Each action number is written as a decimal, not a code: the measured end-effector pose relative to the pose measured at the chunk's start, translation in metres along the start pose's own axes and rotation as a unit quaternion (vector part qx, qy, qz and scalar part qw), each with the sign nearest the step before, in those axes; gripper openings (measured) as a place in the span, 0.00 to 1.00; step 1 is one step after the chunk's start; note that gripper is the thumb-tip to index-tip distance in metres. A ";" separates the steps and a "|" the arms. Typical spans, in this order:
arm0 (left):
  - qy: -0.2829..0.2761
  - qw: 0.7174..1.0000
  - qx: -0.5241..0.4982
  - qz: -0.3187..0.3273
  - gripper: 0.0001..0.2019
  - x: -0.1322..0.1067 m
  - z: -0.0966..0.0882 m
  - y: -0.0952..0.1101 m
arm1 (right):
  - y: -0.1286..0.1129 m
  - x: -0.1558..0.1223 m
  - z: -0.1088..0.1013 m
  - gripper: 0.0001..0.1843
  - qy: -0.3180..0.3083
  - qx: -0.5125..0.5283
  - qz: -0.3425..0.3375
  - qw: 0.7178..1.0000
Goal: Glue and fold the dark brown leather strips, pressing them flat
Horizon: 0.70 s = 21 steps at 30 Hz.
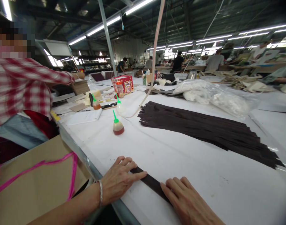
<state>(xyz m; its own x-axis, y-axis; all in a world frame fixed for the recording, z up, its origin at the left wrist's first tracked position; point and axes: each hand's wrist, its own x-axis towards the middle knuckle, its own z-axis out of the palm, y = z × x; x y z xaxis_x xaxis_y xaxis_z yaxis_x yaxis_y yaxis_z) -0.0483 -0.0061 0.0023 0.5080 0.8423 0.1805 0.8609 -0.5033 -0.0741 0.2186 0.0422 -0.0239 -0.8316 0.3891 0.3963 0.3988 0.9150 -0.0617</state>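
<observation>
At the near edge of the white-covered table: a narrow dark-brown flat strip lies slantwise on the surface, both hands touching it.
Left hand: the left hand is half spread at the strip's far end, one digit stretched across it, the others bent; whether it pinches the strip cannot be told.
Right hand: the right hand has its fingers curled close together, one digit's tip at the strip's edge; any pinch underneath is hidden.
Arms: both come in low, palms down; a pale braided bracelet circles the left wrist.
Squeeze bottles: the nearest clear round bottle with a green nozzle holds reddish liquid; behind it stand a whitish one and one with amber liquid.
Red box: a red patterned carton stands beyond, a clear jar with an orange-red lid before it.
Dark pile: many dark-brown strips lie bunched beyond the hands.
</observation>
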 end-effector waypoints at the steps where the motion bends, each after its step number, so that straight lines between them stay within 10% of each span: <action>1: -0.002 1.000 -0.001 0.000 0.26 0.000 0.000 0.000 | 0.001 -0.003 -0.002 0.14 -0.001 0.001 0.001 1.000; 10: 0.090 0.993 -0.066 -0.039 0.20 0.019 -0.002 0.031 | 0.003 -0.016 -0.004 0.12 -0.011 -0.015 -0.010 1.000; 16: 0.026 0.980 -0.194 -0.019 0.15 0.039 0.016 0.088 | -0.001 -0.019 -0.001 0.08 -0.033 -0.020 0.007 0.999; 21: 0.011 0.986 -0.166 0.003 0.21 0.032 0.026 0.087 | 0.002 -0.028 -0.012 0.09 -0.050 -0.038 0.008 0.998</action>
<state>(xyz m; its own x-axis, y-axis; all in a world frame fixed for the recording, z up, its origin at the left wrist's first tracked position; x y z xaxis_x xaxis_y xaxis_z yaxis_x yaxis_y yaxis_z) 0.0441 -0.0177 -0.0239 0.5089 0.8366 0.2027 0.7995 -0.5467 0.2488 0.2474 0.0322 -0.0243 -0.8578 0.4162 0.3016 0.4378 0.8991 0.0044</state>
